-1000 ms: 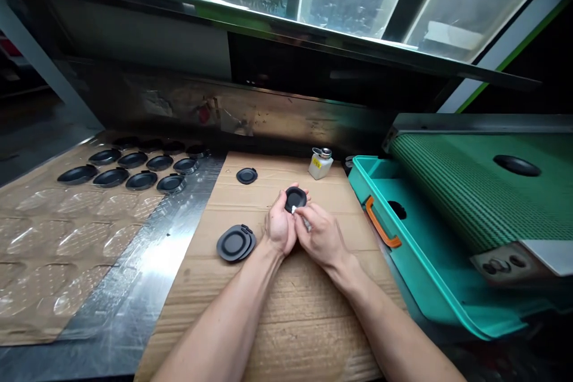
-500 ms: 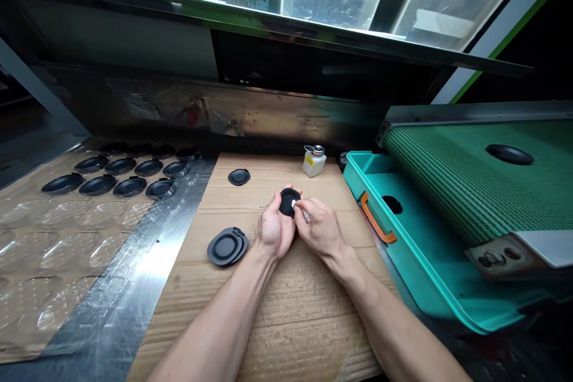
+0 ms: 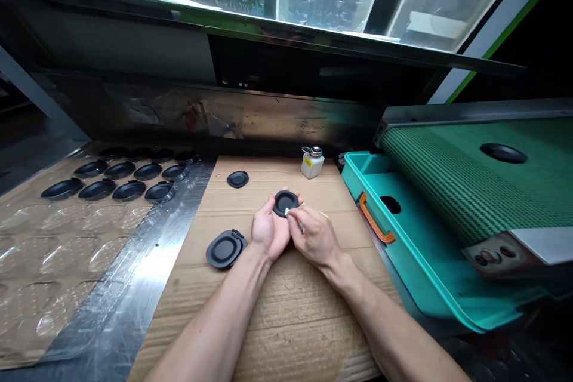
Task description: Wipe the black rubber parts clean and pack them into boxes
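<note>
White wad (image 3: 287, 212) has shifted from the right side of the black disc (image 3: 285, 200) to its near rim since the earlier frame. The disc is nearer the wearer than the bottle (image 3: 312, 165) and a little to its left. Left hand (image 3: 271, 231), palm up and part-curled, has hold of it, thumb along one edge. Right hand (image 3: 314, 236) is nearly closed, pinching the wad at the rim; whether its curled fingers hide anything more I cannot tell.

Likeliest trouble, I judge, is the disc skidding off the left palm: it looks cradled rather than clamped, and pressure comes on one edge only. Dropped, it could get scuffed on the cardboard (image 3: 290, 316) on the wearer's side of the bottle. With so small a wad, a bare fingertip could slip past and mark the surface. Stacked discs (image 3: 224, 249), left of the bottle and nearer the wearer, lie right beside the left forearm (image 3: 224, 316), so an outward swing could knock them; a careless forward reach might tip the bottle
</note>
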`<state>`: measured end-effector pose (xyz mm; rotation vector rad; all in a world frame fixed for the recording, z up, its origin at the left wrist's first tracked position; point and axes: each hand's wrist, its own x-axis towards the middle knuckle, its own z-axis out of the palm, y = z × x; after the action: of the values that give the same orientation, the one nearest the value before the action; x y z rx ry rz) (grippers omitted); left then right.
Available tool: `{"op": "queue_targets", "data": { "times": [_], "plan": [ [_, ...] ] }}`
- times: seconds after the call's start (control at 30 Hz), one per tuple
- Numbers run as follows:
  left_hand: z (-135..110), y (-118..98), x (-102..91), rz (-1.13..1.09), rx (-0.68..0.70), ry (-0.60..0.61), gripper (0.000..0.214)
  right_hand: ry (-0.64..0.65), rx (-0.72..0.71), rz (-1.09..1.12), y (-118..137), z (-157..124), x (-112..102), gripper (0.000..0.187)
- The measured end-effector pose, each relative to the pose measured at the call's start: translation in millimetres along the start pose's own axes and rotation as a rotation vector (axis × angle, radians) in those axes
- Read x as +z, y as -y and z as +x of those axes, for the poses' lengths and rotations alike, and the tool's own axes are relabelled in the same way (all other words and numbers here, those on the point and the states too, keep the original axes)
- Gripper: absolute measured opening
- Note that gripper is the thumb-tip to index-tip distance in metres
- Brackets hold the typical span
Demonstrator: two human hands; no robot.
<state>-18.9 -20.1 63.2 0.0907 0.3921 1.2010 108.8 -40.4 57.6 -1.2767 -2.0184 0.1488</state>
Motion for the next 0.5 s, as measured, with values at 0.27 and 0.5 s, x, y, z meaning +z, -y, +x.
{"op": "queue_targets", "data": {
  "times": [0.27,0.5],
  "plan": [
    [-1,-2,2.2,-0.001,-0.050,0.029,0.032,-0.384,0.144,-0.009,-17,4,-20,0.018],
    [-3,-3,2.9,-0.060,-0.087,0.041,0.033,-0.419,0.235,-0.028,-19,2,-23,0.019]
  ]
}}
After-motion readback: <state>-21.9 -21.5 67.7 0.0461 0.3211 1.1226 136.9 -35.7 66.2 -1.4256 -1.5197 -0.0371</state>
